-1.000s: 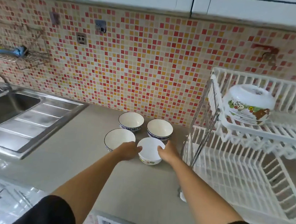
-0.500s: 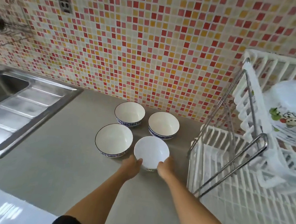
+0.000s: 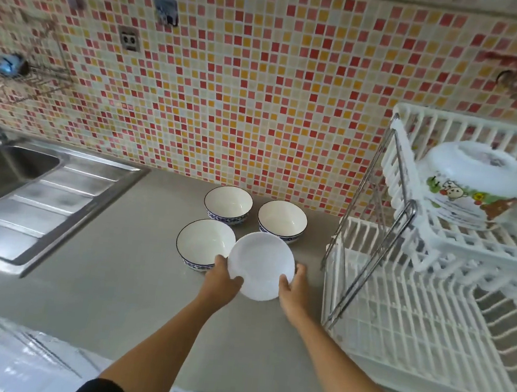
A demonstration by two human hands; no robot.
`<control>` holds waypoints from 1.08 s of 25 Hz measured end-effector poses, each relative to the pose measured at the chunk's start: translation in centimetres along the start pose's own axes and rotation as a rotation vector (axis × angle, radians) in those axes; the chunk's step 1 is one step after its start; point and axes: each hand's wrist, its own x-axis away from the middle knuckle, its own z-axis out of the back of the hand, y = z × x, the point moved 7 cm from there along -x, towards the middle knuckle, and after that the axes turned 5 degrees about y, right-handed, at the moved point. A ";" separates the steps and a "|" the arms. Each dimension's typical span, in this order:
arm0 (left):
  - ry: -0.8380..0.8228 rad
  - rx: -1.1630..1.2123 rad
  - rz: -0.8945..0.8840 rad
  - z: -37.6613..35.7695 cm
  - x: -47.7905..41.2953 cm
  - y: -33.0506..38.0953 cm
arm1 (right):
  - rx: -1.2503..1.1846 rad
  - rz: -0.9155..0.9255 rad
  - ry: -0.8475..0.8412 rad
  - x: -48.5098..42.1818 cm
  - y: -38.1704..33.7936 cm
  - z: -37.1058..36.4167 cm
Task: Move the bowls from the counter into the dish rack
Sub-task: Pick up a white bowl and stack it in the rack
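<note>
A plain white bowl (image 3: 261,264) is lifted off the grey counter, gripped on its left side by my left hand (image 3: 223,279) and on its right side by my right hand (image 3: 293,286). Three white bowls with blue patterned rims stand on the counter behind it: one at the near left (image 3: 203,242), partly hidden by the lifted bowl, one at the far left (image 3: 228,204) and one at the far right (image 3: 281,220). The white two-tier dish rack (image 3: 429,310) stands to the right, with an upturned cartoon-printed bowl (image 3: 473,181) on its upper tier.
A steel sink with a ribbed drainboard (image 3: 38,203) lies at the left. The mosaic-tiled wall (image 3: 244,99) runs behind the bowls. A wire shelf (image 3: 19,78) hangs on the wall above the sink. The rack's metal frame (image 3: 371,254) faces the bowls.
Both hands have raised the plain white bowl off the counter and toward me, so it overlaps the near-left bowl. The camera has pulled back and tilted up.
</note>
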 end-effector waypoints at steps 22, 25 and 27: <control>-0.380 0.312 -0.966 9.4 18.6 31.4 | -0.305 0.808 0.018 12.9 -22.9 30.4; -0.329 0.103 -1.055 5.3 18.8 34.7 | -0.151 0.742 0.059 10.4 -20.2 34.2; -0.211 -0.110 -1.123 2.6 18.4 36.5 | 0.009 0.703 0.071 8.8 -18.7 36.0</control>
